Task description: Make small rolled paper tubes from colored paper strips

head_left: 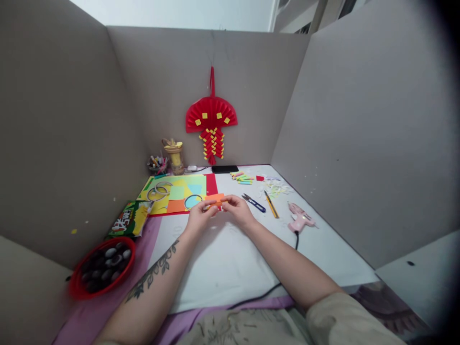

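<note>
Between my two hands, above the white tabletop, is a piece of orange paper (214, 197), its lower edge curled or rolled. My left hand (201, 213) pinches its left end, while my right hand (235, 209) grips the right end with fingers closed. Fingers cover part of the paper. Just right of my right hand lie blue thread snips (256, 203) and a yellow craft knife (271, 205). Left of my hands, sheets of coloured paper (177, 192) are stacked, with metal rings (158, 190) on top.
A pink glue gun (300, 218) with a black cable lies at right. Small paper rolls (242, 178) and paper scraps (278, 186) are behind. A red bowl (131, 258) of dark round fruit and a green snack packet (128, 219) stand at left. A red paper fan decoration (212, 112) hangs on the back panel.
</note>
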Tool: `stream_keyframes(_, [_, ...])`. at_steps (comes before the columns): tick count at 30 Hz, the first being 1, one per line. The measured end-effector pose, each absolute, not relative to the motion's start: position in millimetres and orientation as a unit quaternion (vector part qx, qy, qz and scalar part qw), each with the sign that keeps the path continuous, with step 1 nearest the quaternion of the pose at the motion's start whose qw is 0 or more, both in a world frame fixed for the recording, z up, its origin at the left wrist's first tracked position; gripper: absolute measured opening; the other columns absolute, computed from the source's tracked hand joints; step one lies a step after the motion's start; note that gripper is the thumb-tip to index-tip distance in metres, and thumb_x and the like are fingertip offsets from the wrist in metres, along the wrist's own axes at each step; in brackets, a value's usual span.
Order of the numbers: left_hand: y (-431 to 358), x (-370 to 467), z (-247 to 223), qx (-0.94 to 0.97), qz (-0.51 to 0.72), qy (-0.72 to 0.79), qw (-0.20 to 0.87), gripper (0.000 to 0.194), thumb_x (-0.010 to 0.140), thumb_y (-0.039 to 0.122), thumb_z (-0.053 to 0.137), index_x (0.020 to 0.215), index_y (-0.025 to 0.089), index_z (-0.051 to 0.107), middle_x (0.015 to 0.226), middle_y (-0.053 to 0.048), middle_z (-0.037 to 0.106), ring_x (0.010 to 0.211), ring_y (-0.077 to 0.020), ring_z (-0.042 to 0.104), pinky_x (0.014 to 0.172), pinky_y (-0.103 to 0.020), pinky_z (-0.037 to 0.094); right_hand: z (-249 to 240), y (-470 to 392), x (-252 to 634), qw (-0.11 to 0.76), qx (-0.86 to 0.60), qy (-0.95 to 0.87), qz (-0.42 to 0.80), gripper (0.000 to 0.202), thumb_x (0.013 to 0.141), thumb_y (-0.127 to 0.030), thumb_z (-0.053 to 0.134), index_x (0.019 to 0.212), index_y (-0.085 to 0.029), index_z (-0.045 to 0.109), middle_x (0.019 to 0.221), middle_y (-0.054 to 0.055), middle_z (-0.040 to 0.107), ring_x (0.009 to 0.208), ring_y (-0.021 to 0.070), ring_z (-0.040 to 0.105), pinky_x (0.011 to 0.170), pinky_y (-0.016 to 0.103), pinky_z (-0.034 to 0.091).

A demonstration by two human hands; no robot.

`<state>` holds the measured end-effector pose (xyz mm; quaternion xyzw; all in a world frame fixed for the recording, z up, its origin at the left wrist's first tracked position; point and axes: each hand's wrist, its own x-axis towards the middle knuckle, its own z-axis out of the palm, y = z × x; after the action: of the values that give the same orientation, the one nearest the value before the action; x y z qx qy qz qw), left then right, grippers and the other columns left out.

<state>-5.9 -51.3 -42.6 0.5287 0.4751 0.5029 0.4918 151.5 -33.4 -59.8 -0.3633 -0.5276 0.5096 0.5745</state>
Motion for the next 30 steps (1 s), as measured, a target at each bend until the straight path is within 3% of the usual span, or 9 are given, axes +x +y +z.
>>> stream_keyframes(9, [-50.9, -6.8, -43.5, 0.523, 0.517, 0.479, 0.480, 0.040, 0.063, 0.040, 0.073, 0.092, 0.014, 0.065, 0.075, -0.006, 0.069, 0.068, -0.0163, 0.063, 0.064, -0.026, 0.047, -52.2, -39.9, 150.1, 0.571, -0.374, -0.531, 0.502, 0.023, 0.066, -0.031, 0.070, 0.085, -0.019, 0.069, 0.078, 0.002, 0.067, 0.068, 0.0148, 0.060, 0.070, 0.031, 0.047])
stream_keyframes(18, [-50.8, -4.0, -46.5, 0.516, 0.542, 0.455, 0.483, 0.032, 0.065, 0.035, 0.072, 0.086, 0.014, 0.061, 0.076, -0.004, 0.067, 0.069, -0.0146, 0.063, 0.066, -0.025, 0.047, -53.0, -40.4, 144.5, 0.590, -0.376, -0.501, 0.510, 0.022, 0.063, -0.031, 0.072, 0.080, -0.018, 0.066, 0.075, 0.002, 0.066, 0.064, 0.0138, 0.059, 0.065, 0.030, 0.049])
stream_keyframes(22, [-51.3, -1.1, -46.5, 0.475, 0.568, 0.422, 0.523, 0.052, 0.065, 0.034, 0.072, 0.109, 0.016, 0.050, 0.070, -0.001, 0.065, 0.062, -0.0133, 0.063, 0.061, -0.023, 0.047, -56.9, -38.5, 141.3, 0.627, -0.353, -0.462, 0.519, 0.022, 0.062, -0.026, 0.071, 0.080, -0.019, 0.061, 0.070, -0.002, 0.062, 0.061, 0.0119, 0.058, 0.061, 0.026, 0.048])
stream_keyframes(25, [-51.0, -0.2, -46.3, 0.450, 0.572, 0.417, 0.544, 0.071, 0.064, 0.031, 0.072, 0.125, 0.016, 0.040, 0.075, -0.003, 0.068, 0.064, -0.0139, 0.064, 0.063, -0.024, 0.048, -57.9, -37.9, 140.8, 0.644, -0.330, -0.433, 0.537, 0.036, 0.060, -0.020, 0.070, 0.092, -0.022, 0.054, 0.072, -0.004, 0.062, 0.060, 0.0113, 0.058, 0.058, 0.024, 0.047])
stream_keyframes(27, [-50.3, -0.8, -46.3, 0.469, 0.558, 0.416, 0.544, 0.064, 0.065, 0.031, 0.072, 0.122, 0.014, 0.047, 0.083, -0.007, 0.069, 0.069, -0.0152, 0.065, 0.066, -0.026, 0.049, -57.3, -38.3, 141.2, 0.635, -0.328, -0.431, 0.550, 0.039, 0.060, -0.019, 0.069, 0.095, -0.022, 0.053, 0.073, -0.003, 0.064, 0.060, 0.0113, 0.058, 0.058, 0.024, 0.047])
stream_keyframes(30, [-49.0, -3.1, -47.2, 0.510, 0.536, 0.421, 0.525, 0.041, 0.067, 0.034, 0.070, 0.100, 0.011, 0.064, 0.089, -0.009, 0.070, 0.076, -0.0175, 0.066, 0.071, -0.027, 0.050, -55.1, -39.8, 141.8, 0.614, -0.334, -0.450, 0.557, 0.025, 0.062, -0.021, 0.067, 0.085, -0.018, 0.058, 0.075, 0.000, 0.065, 0.062, 0.0117, 0.058, 0.060, 0.025, 0.047])
